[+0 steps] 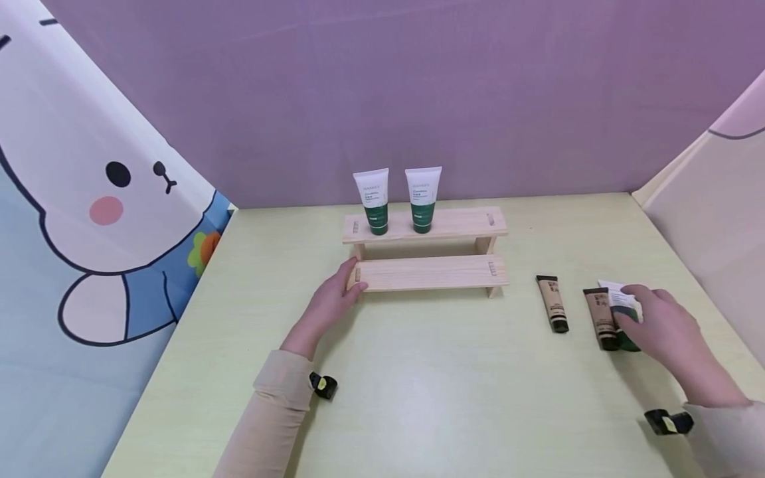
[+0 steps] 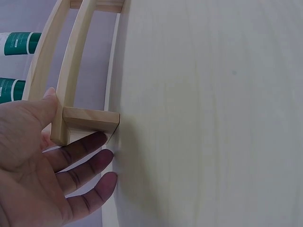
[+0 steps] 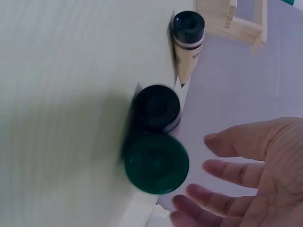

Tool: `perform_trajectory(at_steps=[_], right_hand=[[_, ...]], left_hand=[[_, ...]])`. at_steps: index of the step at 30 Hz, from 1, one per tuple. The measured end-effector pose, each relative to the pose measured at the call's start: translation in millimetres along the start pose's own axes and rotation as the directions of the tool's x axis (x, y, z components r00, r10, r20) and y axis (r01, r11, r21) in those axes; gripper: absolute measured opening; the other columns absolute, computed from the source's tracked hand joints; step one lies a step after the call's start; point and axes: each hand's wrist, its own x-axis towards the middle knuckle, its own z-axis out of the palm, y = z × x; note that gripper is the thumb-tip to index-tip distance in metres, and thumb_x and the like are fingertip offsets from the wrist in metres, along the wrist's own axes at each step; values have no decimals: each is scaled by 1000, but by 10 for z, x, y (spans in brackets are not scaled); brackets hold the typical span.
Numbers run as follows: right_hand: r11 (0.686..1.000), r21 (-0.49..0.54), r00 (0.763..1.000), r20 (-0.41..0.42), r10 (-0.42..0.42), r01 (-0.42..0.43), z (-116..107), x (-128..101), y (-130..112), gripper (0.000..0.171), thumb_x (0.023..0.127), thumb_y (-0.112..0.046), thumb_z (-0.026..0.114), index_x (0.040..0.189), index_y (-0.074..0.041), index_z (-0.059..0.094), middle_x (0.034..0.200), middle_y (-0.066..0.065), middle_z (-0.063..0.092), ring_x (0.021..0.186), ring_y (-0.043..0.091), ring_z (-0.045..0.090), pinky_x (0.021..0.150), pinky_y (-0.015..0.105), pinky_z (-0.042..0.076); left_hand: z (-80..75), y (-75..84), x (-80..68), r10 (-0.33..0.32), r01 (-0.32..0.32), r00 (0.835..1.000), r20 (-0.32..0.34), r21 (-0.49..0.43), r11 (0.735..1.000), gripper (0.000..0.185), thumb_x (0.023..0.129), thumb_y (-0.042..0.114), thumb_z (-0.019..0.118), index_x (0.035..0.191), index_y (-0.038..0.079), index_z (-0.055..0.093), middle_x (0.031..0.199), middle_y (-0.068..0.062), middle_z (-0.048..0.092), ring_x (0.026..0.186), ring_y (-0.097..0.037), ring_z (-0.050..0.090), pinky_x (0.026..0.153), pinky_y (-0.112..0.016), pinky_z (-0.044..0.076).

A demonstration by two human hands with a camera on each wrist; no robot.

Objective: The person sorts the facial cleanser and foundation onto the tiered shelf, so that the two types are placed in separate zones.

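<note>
Both hands are lying open, gripping nothing; the left hand (image 1: 331, 304) is resting its straight fingers against the left end of the wooden rack (image 1: 425, 272), thumb touching its lower shelf; the right hand (image 1: 663, 326) is hovering, fingers spread, over a green-and-white tube (image 1: 620, 307) lying at the table's (image 1: 418, 398) right side, just beside two tan tubes (image 1: 552, 303); two green-and-white tubes (image 1: 370, 200) are standing on the far upper shelf.
</note>
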Motion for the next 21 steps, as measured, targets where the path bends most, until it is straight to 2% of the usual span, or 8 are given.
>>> perform_trajectory(at_steps=[4,9,14,17,21], right_hand=[[1000,-7,996,87,19,-18,5,-3,80,57,83,-23,56,122,11,33,102,38,41,86,50,44,55,52,38],[999,30,983,180,39,-46,11,16,190,72,83,-29,56,127,16,22,106,42,40,89,53,42,59,52,40],[990,91,965,249,80,-105,30,36,299,86,84,-38,54,128,21,10,106,42,40,84,49,48,58,46,44],[976,160,951,295,95,-147,48,43,346,86,86,-38,52,126,24,8,106,43,39,83,44,52,59,43,46],[959,226,941,326,91,-171,77,49,380,81,87,-34,52,122,28,14,107,45,37,83,39,54,62,40,49]], left_hand=[[-1,5,-2,-7,7,1000,1,-2,1000,62,88,42,46,140,20,21,137,-9,35,122,-27,37,97,-43,32],[1,3,2,-23,23,1000,7,-5,1000,62,88,43,46,140,22,20,138,-9,35,123,-26,36,98,-43,31],[6,3,6,-36,36,999,14,1,999,63,87,45,45,140,23,20,138,-8,35,123,-26,35,98,-43,31],[4,10,5,-46,46,999,14,4,999,63,87,46,45,140,23,19,138,-8,35,123,-26,36,98,-43,31],[-2,16,2,-57,57,998,14,3,998,63,87,45,45,140,24,19,138,-8,35,123,-26,35,98,-44,31]])
